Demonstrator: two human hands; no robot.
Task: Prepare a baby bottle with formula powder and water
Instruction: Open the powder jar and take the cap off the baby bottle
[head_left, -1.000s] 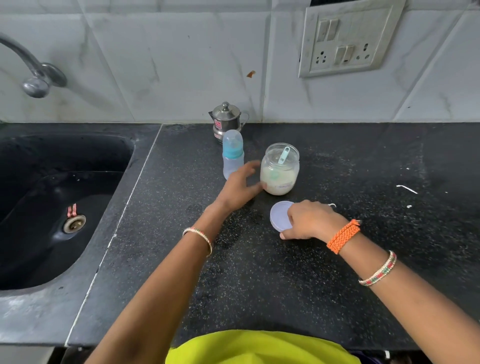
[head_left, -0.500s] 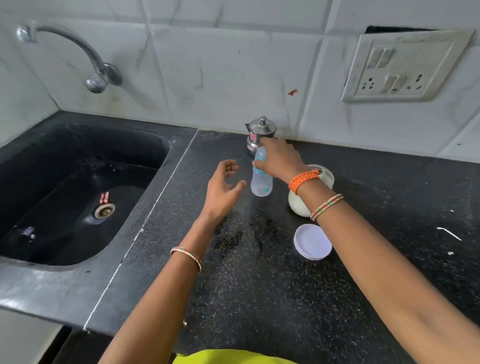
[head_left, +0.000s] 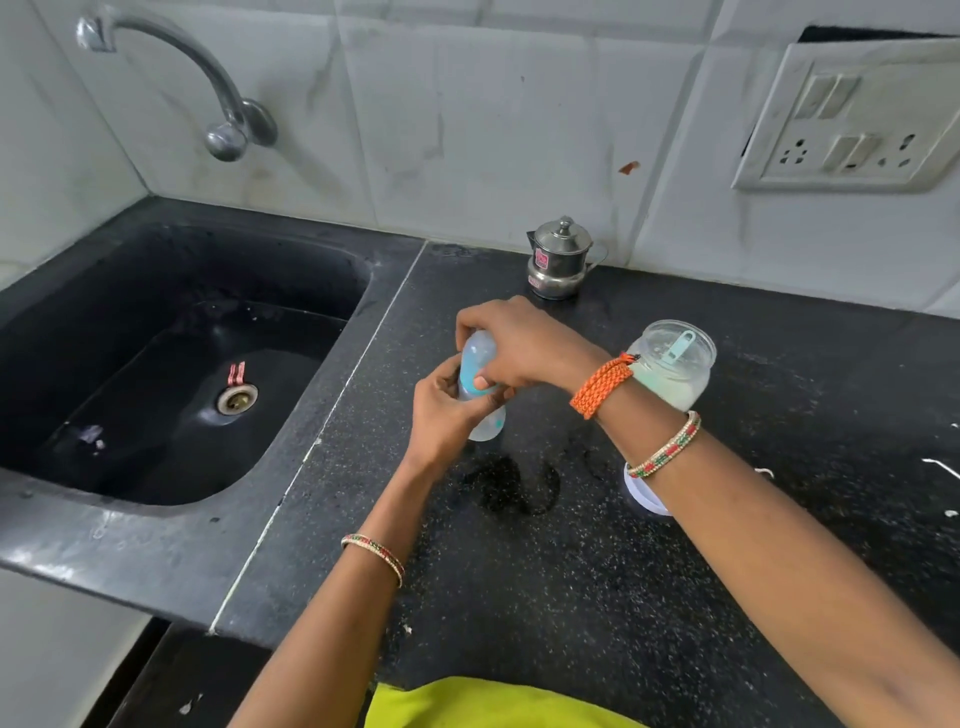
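Both hands now on baby bottle (head_left: 480, 395), lifted off worktop (head_left: 571, 597) w/ left hand (head_left: 441, 415) newly wrapped round body, right hand (head_left: 519, 348) clamped over cap end. Bottle sits just right of sink (head_left: 171, 364), left of powder jar (head_left: 670, 364). Light, smooth plastic, prob. slippery; grip body, twist collar. Long axis near upright, cap tilted up-left.

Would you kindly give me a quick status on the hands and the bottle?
Left hand grips baby bottle body; right hand grips its cap. Bottle capped, off the counter. Formula jar open, scoop inside. Nothing in the way.
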